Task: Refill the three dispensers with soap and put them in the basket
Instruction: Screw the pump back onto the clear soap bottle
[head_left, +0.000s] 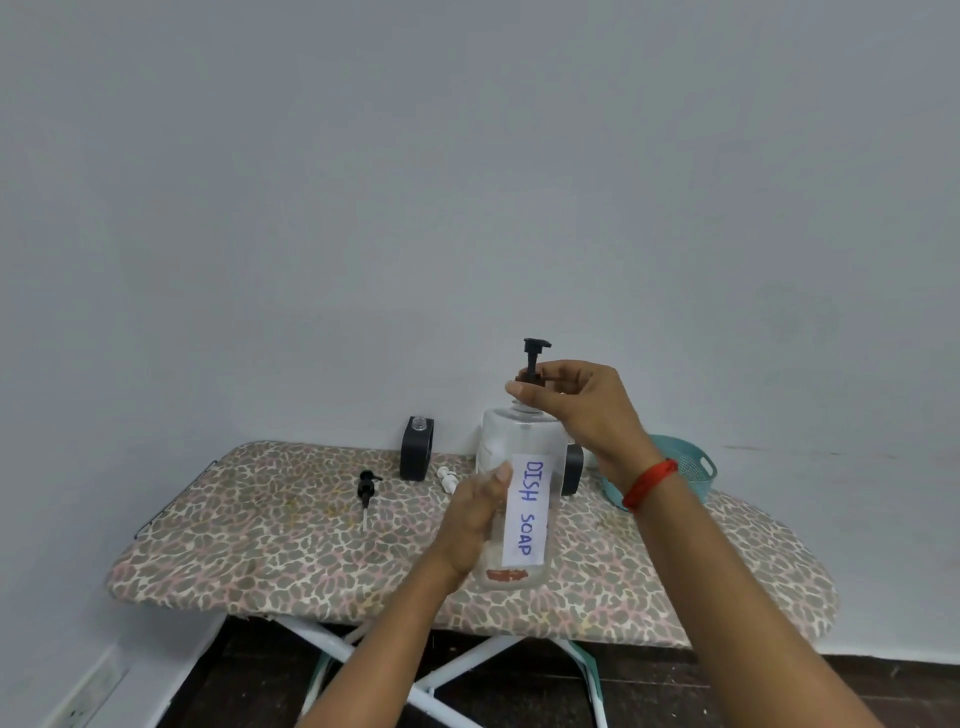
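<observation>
A clear bottle (524, 441) with a white "DISH SOAP" label is held upright above the ironing board (291, 551). My left hand (472, 514) grips its body from the left. My right hand (569, 402) pinches the collar of its black pump (535, 356) at the neck. A black dispenser (417, 454) with an uncapped neck stands at the back. Another black dispenser (573, 469) shows partly behind the bottle. A black pump head (368, 487) and a white pump head (447, 479) lie loose on the board. The teal basket (691, 465) sits at the back right, partly behind my right wrist.
The board has a leopard-print cover and white crossed legs (467, 670) over a dark floor. A pale wall runs right behind it. A wall socket (83, 712) is low on the left.
</observation>
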